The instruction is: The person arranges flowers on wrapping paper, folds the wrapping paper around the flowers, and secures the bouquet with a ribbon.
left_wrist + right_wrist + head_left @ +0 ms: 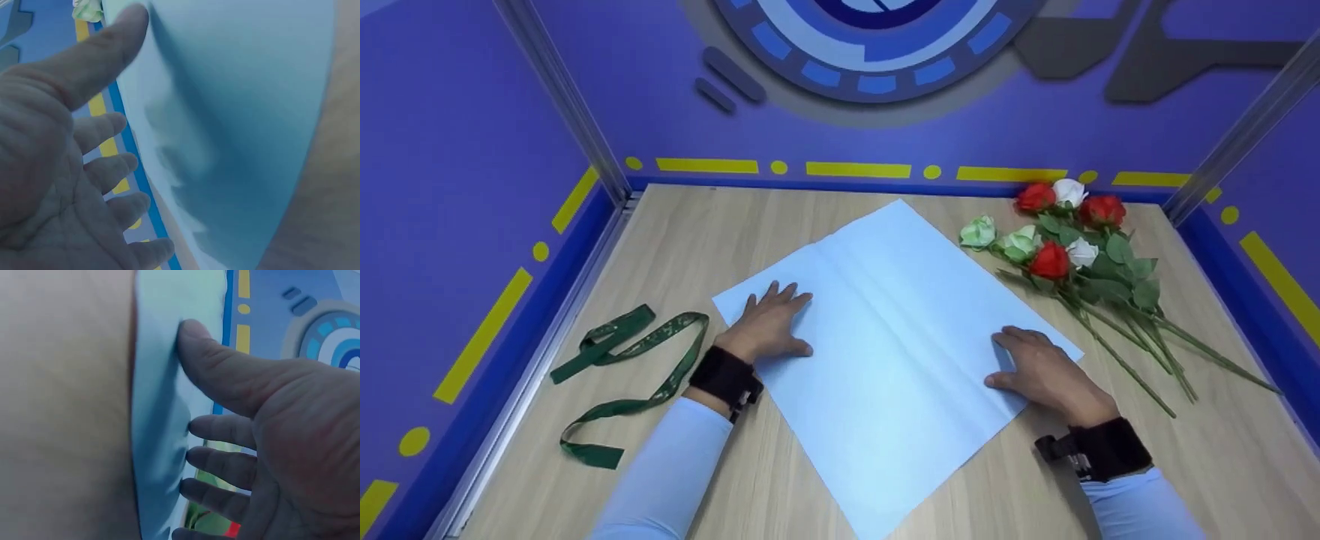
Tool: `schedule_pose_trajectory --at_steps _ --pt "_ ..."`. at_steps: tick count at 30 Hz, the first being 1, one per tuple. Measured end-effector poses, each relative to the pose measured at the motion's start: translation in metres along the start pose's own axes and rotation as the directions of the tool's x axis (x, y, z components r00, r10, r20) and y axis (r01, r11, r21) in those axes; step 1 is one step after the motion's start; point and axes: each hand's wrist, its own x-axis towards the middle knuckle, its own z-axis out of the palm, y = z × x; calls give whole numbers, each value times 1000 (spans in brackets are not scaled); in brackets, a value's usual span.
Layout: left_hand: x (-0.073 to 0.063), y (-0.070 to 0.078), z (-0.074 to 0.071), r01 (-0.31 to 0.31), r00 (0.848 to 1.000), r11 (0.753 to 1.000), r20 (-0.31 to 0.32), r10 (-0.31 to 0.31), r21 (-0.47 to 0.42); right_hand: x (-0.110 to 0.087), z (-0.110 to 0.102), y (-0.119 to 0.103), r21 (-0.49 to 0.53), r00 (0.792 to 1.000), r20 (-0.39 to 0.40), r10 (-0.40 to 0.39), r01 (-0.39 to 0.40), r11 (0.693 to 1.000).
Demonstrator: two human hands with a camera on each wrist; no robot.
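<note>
A light blue-white sheet of wrapping paper (pixel 877 352) lies turned cornerwise on the table, with soft creases running across it. At its left corner the left hand (pixel 769 322) spreads its fingers over the paper, and the left wrist view shows the thumb (pixel 115 48) close to the sheet. Near the right corner the right hand (pixel 1046 371) rests its fingertips on the paper, thumb apart from the fingers. In the right wrist view the fingers (pixel 222 467) meet the sheet's surface. Neither hand grips anything.
A dark green ribbon (pixel 652 401) lies in loops on the wooden table (pixel 780 480) at the left. Several artificial roses, red (pixel 1050 260), white (pixel 1069 193) and pale green (pixel 979 232), lie at the right, stems toward the front. Blue panels (pixel 840 142) wall the back and sides.
</note>
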Motion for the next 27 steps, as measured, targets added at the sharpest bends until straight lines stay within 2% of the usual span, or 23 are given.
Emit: schedule_pose_trajectory --at_steps 4,8,17,27 --pt "1 -1 4 -29 998 1000 50 29 -5 -1 -6 9 28 1000 20 -3 2 1000" --pt "2 1 7 -45 997 999 66 46 -15 -2 -12 15 35 999 43 23 -25 999" --pt "3 6 12 -29 998 1000 64 29 -13 5 -6 6 43 999 -36 -6 8 999" --pt "-2 6 15 -34 998 999 46 34 -3 5 2 5 33 1000 -21 19 -18 999"
